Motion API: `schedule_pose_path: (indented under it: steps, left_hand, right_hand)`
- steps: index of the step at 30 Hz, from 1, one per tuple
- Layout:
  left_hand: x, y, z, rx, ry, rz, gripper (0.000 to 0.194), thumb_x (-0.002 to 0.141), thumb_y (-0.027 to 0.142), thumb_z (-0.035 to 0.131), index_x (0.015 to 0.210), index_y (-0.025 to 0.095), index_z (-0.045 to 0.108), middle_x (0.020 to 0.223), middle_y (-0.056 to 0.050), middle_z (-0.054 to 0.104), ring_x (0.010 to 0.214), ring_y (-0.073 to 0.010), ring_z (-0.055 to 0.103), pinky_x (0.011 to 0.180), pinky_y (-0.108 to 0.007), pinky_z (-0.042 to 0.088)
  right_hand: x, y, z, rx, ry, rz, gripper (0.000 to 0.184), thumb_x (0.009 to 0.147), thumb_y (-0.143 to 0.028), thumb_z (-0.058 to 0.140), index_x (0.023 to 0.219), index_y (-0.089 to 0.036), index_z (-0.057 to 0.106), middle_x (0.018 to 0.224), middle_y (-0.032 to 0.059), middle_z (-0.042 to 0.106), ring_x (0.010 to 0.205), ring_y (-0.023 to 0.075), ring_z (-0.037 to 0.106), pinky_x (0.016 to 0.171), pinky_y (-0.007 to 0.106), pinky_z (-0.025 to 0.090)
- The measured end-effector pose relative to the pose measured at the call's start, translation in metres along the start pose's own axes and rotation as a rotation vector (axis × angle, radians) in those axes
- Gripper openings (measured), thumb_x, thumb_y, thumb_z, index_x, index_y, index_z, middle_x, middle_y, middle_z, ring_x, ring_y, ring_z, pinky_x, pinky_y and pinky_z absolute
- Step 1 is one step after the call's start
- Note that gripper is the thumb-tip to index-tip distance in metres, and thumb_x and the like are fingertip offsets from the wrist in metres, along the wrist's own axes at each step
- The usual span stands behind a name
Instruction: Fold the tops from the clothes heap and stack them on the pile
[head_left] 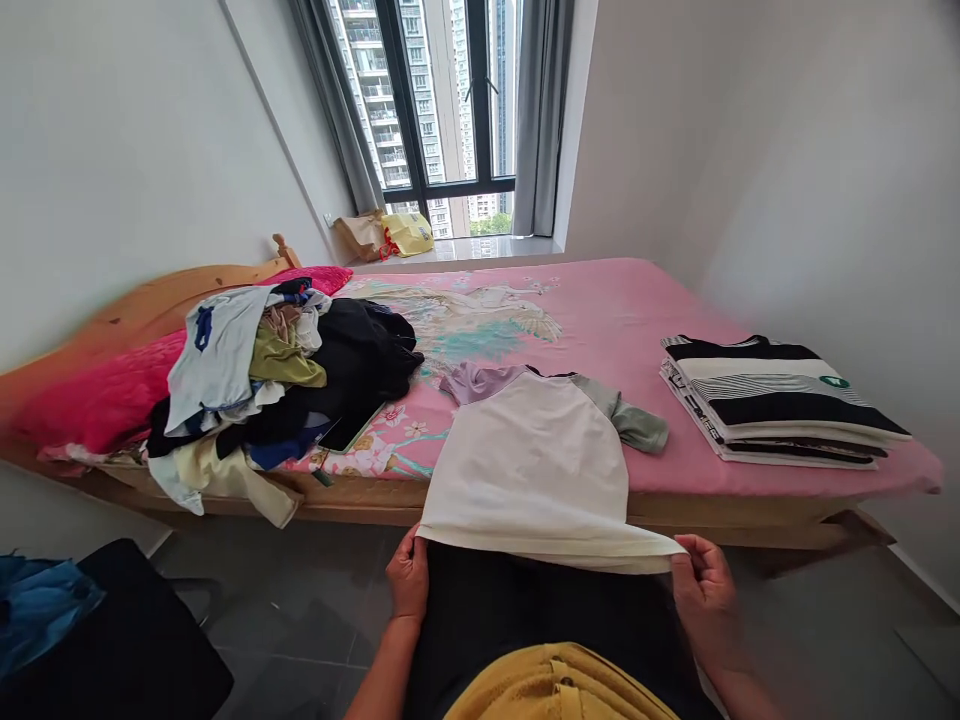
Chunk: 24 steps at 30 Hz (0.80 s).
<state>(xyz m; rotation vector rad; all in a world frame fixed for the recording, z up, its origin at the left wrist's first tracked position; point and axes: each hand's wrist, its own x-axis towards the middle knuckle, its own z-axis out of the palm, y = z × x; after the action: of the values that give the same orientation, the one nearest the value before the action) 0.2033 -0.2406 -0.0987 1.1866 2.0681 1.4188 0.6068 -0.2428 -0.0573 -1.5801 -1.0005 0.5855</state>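
A cream T-shirt [536,465] with one lilac and one green sleeve lies spread over the front edge of the bed, its hem hanging off toward me. My left hand [409,575] pinches the hem's left corner. My right hand [701,580] grips the hem's right corner. Both hands are closed on the fabric, held below the bed's edge.
The bed has a pink sheet [622,310]. A heap of unfolded clothes [277,380] lies at its left beside a red pillow [97,395]. A stack of folded striped garments [780,400] sits at the right. A tablet [349,428] pokes from the heap. Bags [390,233] rest on the windowsill.
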Motion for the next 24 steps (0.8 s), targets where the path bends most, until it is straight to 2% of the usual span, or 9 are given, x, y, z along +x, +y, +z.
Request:
schedule_pose_path:
  steps: [5, 11, 14, 17, 19, 22, 24]
  left_hand:
    - [-0.013, 0.004, -0.011, -0.118, 0.07, -0.068, 0.04, 0.075, 0.052, 0.054, 0.096, 0.021, 0.067, 0.096, -0.006, 0.071, 0.093, -0.0227, 0.064, 0.084, -0.033, 0.048]
    - [0.0, 0.019, 0.003, -0.311, 0.056, -0.101, 0.035, 0.07, 0.047, 0.058, 0.09, 0.019, 0.057, 0.084, -0.004, 0.066, 0.079, -0.0176, 0.062, 0.075, -0.03, 0.05]
    - [0.004, 0.031, 0.013, -0.342, 0.018, -0.104, 0.032, 0.066, 0.041, 0.061, 0.088, 0.018, 0.056, 0.08, -0.002, 0.064, 0.074, -0.0159, 0.061, 0.072, -0.028, 0.049]
    - [0.007, 0.042, 0.014, -0.343, 0.003, -0.11, 0.03, 0.062, 0.037, 0.062, 0.085, 0.018, 0.058, 0.076, -0.001, 0.063, 0.069, -0.0152, 0.058, 0.068, -0.028, 0.048]
    - [0.008, 0.047, 0.008, -0.31, 0.037, -0.127, 0.028, 0.06, 0.036, 0.059, 0.082, 0.018, 0.059, 0.072, -0.001, 0.062, 0.066, -0.0157, 0.056, 0.065, -0.028, 0.047]
    - [0.01, 0.05, -0.011, -0.152, 0.102, -0.184, 0.029, 0.062, 0.039, 0.053, 0.08, 0.018, 0.062, 0.069, -0.001, 0.062, 0.063, -0.0177, 0.055, 0.061, -0.029, 0.045]
    - [0.009, 0.047, -0.025, -0.046, 0.075, -0.162, 0.033, 0.063, 0.042, 0.05, 0.083, 0.02, 0.065, 0.075, -0.002, 0.066, 0.07, -0.0202, 0.058, 0.063, -0.03, 0.046]
  right_hand:
    - [-0.008, 0.007, -0.003, -0.081, -0.075, 0.059, 0.043, 0.076, -0.05, 0.047, 0.103, -0.018, 0.057, 0.085, 0.0038, 0.06, 0.071, 0.0177, 0.054, 0.069, 0.031, 0.043]
    - [-0.012, 0.023, 0.011, 0.077, -0.103, 0.162, 0.041, 0.072, -0.05, 0.053, 0.099, -0.019, 0.054, 0.085, 0.0036, 0.062, 0.074, 0.0187, 0.058, 0.07, 0.031, 0.047]
    - [-0.012, 0.025, 0.022, 0.116, -0.143, 0.13, 0.038, 0.067, -0.049, 0.06, 0.089, -0.019, 0.053, 0.079, 0.0022, 0.061, 0.071, 0.0175, 0.057, 0.067, 0.029, 0.047]
    - [-0.009, 0.019, 0.026, 0.068, -0.18, 0.06, 0.033, 0.069, -0.047, 0.06, 0.085, -0.019, 0.052, 0.074, 0.0001, 0.058, 0.066, 0.0154, 0.054, 0.063, 0.027, 0.046]
    - [-0.004, 0.011, 0.022, 0.011, -0.106, 0.023, 0.031, 0.071, -0.046, 0.055, 0.086, -0.019, 0.052, 0.073, -0.0001, 0.057, 0.066, 0.0151, 0.053, 0.063, 0.027, 0.045]
    - [0.006, -0.003, 0.004, -0.048, 0.049, -0.011, 0.033, 0.075, -0.047, 0.048, 0.091, -0.019, 0.053, 0.08, 0.0022, 0.058, 0.071, 0.0164, 0.054, 0.067, 0.028, 0.045]
    - [0.009, -0.009, -0.01, -0.074, 0.049, -0.012, 0.037, 0.077, -0.048, 0.044, 0.095, -0.018, 0.056, 0.086, 0.0041, 0.061, 0.075, 0.0179, 0.056, 0.069, 0.028, 0.046]
